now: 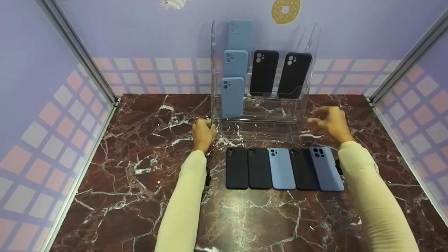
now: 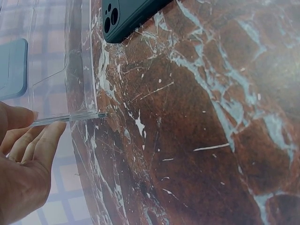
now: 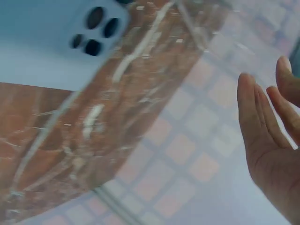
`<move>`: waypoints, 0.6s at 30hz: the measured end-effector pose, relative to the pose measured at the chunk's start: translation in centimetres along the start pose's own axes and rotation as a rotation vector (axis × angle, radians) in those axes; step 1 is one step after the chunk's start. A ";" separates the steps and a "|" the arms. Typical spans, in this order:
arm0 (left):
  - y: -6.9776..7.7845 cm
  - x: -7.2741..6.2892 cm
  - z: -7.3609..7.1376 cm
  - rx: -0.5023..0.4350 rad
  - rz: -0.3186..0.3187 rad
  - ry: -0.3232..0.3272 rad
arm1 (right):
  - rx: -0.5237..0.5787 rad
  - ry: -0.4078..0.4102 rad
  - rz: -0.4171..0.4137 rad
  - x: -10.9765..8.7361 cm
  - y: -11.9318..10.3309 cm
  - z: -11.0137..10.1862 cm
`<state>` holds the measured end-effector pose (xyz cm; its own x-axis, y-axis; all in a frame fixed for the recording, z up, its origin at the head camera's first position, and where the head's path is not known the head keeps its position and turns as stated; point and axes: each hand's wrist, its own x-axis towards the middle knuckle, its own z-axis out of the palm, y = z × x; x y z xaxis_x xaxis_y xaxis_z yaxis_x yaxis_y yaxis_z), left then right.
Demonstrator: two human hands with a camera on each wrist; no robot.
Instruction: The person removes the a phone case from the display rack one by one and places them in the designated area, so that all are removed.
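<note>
A clear acrylic tiered stand (image 1: 269,117) stands near the back wall. My left hand (image 1: 203,133) pinches the lower front edge of its left side panel; in the left wrist view the thumb and fingers (image 2: 54,140) lie on either side of the panel. My right hand (image 1: 332,122) is held off the stand's right side, with nothing between its fingers (image 3: 251,103). Three blue phone cases fill the stand's left column, the lowest one (image 1: 232,98) at the front. Two black phone cases, one (image 1: 264,73) in the middle and one (image 1: 294,75) at the right, lean on it.
In front of the stand, a row of phone cases lies on the marbled table (image 1: 133,175): three black, one (image 1: 237,169) leftmost, a blue one (image 1: 282,169) among them, and a darker blue one (image 1: 327,169) at the right end, near my right forearm. Patterned walls (image 1: 157,35) enclose the table.
</note>
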<state>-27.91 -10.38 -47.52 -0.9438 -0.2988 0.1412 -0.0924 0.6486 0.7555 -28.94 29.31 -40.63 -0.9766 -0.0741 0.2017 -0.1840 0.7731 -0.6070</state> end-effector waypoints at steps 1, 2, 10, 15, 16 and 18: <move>0.0 0.0 0.0 -0.002 -0.003 0.000 | -0.005 0.018 -0.012 0.2 -0.6 -0.2; 0.0 0.0 0.0 -0.004 -0.005 0.001 | -0.008 0.036 -0.021 0.3 -1.1 -0.3; 0.0 0.0 0.0 0.011 0.003 0.013 | 0.000 0.084 -0.054 1.8 -6.2 -0.7; 0.0 0.0 0.0 0.013 0.003 0.016 | 0.064 0.025 -0.046 3.1 -9.8 0.3; 0.0 0.0 0.0 0.012 0.002 0.014 | 0.079 0.016 -0.048 3.3 -10.5 0.7; 0.0 0.0 0.1 0.012 0.006 0.012 | 0.107 0.003 -0.058 3.8 -11.8 1.4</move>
<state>-27.95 -10.35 -47.59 -0.9406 -0.3030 0.1531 -0.0907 0.6590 0.7466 -30.68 19.00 -33.77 -0.9637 -0.1148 0.2412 -0.2513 0.6961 -0.6725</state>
